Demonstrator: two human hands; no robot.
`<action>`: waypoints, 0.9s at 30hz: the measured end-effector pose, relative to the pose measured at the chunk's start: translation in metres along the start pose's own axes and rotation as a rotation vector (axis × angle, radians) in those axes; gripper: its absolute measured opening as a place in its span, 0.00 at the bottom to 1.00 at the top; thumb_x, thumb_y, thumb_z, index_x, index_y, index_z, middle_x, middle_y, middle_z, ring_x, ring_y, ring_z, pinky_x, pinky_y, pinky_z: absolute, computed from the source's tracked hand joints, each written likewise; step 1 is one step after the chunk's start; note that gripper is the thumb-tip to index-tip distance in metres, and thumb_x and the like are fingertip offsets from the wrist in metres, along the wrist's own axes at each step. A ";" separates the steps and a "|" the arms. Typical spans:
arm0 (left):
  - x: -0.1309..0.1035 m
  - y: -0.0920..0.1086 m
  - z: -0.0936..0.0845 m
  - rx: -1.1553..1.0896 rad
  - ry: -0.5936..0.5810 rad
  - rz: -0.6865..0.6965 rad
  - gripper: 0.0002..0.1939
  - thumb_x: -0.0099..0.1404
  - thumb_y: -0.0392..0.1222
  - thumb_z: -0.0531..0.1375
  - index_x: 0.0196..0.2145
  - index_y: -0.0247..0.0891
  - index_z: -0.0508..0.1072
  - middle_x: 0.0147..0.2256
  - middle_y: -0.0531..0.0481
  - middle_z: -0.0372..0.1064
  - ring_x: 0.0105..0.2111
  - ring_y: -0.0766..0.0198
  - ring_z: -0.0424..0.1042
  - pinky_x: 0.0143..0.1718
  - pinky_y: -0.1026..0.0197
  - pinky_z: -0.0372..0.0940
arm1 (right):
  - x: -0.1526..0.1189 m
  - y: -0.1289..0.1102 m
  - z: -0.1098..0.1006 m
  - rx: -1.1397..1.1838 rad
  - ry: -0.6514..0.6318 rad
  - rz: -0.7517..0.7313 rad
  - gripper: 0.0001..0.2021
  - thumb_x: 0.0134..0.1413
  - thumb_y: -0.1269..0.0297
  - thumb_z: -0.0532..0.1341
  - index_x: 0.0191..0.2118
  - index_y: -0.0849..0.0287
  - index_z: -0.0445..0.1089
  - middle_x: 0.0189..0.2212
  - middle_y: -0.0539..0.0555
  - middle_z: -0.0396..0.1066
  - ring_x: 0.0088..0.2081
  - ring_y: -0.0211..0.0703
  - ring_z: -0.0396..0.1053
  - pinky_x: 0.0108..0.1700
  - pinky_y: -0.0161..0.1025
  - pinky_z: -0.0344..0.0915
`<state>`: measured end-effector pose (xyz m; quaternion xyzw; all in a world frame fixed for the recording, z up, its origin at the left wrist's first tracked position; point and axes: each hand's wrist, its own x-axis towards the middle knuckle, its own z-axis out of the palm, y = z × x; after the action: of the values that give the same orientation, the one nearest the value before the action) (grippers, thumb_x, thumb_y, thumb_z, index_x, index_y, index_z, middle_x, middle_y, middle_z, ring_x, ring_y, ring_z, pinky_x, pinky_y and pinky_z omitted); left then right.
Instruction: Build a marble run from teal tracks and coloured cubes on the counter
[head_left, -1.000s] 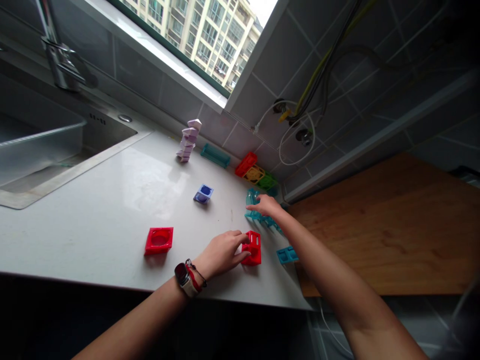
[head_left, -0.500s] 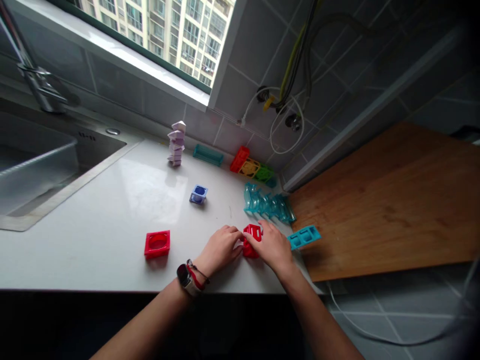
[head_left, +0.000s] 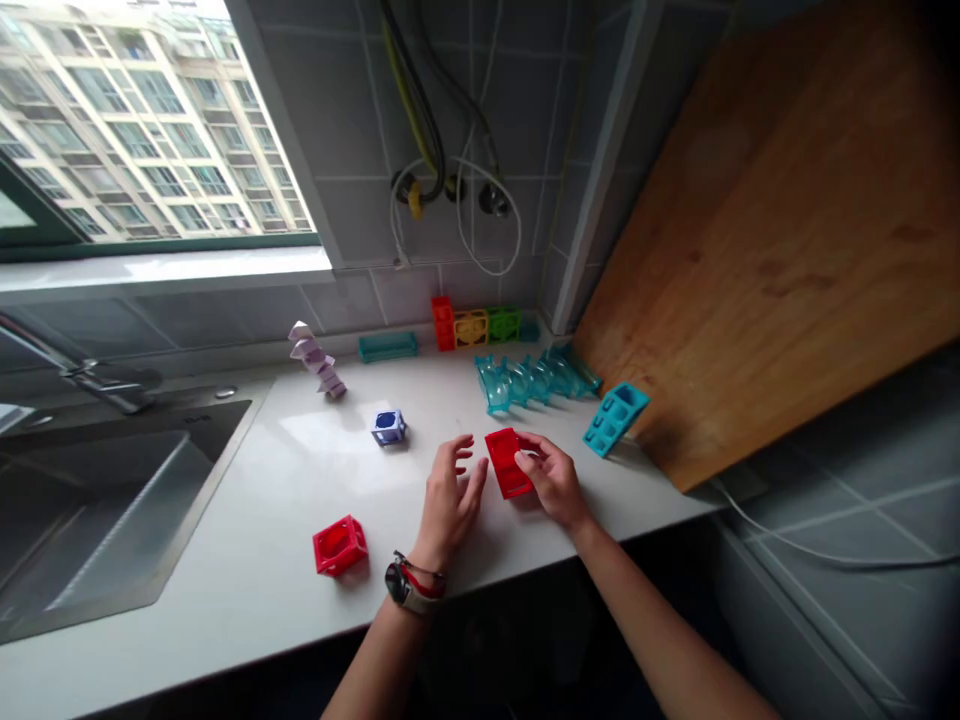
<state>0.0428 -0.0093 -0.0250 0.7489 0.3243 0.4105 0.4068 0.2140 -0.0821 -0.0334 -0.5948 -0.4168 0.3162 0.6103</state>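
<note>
White countertop [head_left: 247, 570] below, the right hand [head_left: 556, 486] grips a red block [head_left: 505, 466]; the left hand [head_left: 448, 508], watch face [head_left: 394, 581] unreadable, is loosely spread.

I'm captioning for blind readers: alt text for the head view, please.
The right hand holds a red block at a white counter, the open left hand beside it. A sink is at left, a wooden board at right.

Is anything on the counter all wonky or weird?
The purple stack, left of the long teal piece, looks odd: its pieces zigzag instead of lining up neatly. It seems to lean too, though the lens may exaggerate that.
</note>
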 end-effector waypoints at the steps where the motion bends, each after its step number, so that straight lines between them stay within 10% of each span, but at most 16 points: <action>1: 0.000 0.000 0.001 -0.032 -0.059 -0.024 0.22 0.75 0.47 0.58 0.63 0.42 0.64 0.54 0.38 0.73 0.48 0.54 0.77 0.45 0.53 0.73 | -0.001 0.001 -0.001 0.050 -0.002 -0.004 0.26 0.61 0.47 0.64 0.59 0.57 0.71 0.54 0.62 0.77 0.48 0.56 0.79 0.45 0.48 0.79; 5: 0.001 -0.003 0.003 -0.112 -0.231 -0.071 0.35 0.68 0.48 0.67 0.69 0.44 0.61 0.50 0.41 0.79 0.48 0.50 0.79 0.52 0.48 0.71 | -0.002 -0.003 -0.003 0.182 -0.050 -0.016 0.25 0.62 0.48 0.65 0.60 0.55 0.72 0.53 0.61 0.78 0.49 0.57 0.79 0.48 0.50 0.79; 18: 0.007 -0.011 -0.003 -0.291 -0.248 -0.232 0.27 0.63 0.47 0.71 0.58 0.37 0.76 0.54 0.39 0.78 0.53 0.45 0.77 0.53 0.49 0.72 | -0.003 0.000 -0.007 0.139 -0.039 0.008 0.38 0.55 0.50 0.71 0.69 0.55 0.64 0.49 0.58 0.76 0.46 0.50 0.75 0.43 0.43 0.74; 27: 0.007 -0.002 -0.004 -0.371 -0.194 -0.291 0.21 0.64 0.47 0.70 0.52 0.36 0.79 0.48 0.41 0.80 0.45 0.53 0.79 0.44 0.57 0.73 | 0.000 -0.002 -0.007 0.327 -0.068 0.097 0.24 0.49 0.51 0.74 0.48 0.59 0.75 0.39 0.56 0.79 0.38 0.49 0.75 0.35 0.40 0.73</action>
<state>0.0420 -0.0007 -0.0231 0.6427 0.3074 0.3263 0.6213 0.2201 -0.0860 -0.0313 -0.4961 -0.3510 0.4287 0.6685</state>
